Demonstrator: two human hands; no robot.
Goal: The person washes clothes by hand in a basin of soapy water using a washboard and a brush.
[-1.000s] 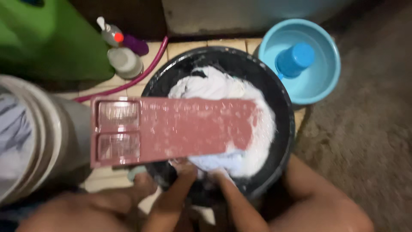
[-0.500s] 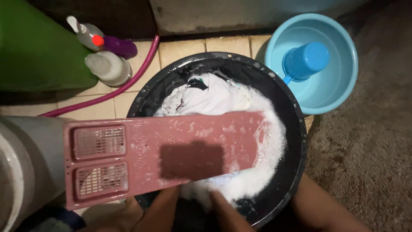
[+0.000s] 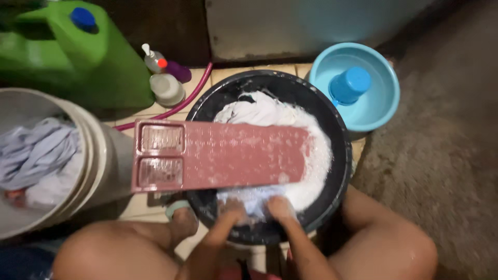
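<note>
Pretty dim overall, we're seeing dark corners and murky shadow along the top wall and right floor. The foam [image 3: 311, 161] glares white and loses detail, and the hands [image 3: 254, 210] look soft and smeared.

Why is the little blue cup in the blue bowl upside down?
It is upside down: the blue cup shows its flat bottom, mouth down in the blue bowl. Why, cannot tell.

pink plastic washboard [image 3: 228, 155], glossy black basin [image 3: 340, 171], foamy wet cloth [image 3: 259, 111].

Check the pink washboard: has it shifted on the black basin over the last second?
Cannot tell. The pink washboard lies across the black basin with its compartment end past the left rim in every picture; the head camera moved, so any apparent shift may be the view's.
</note>
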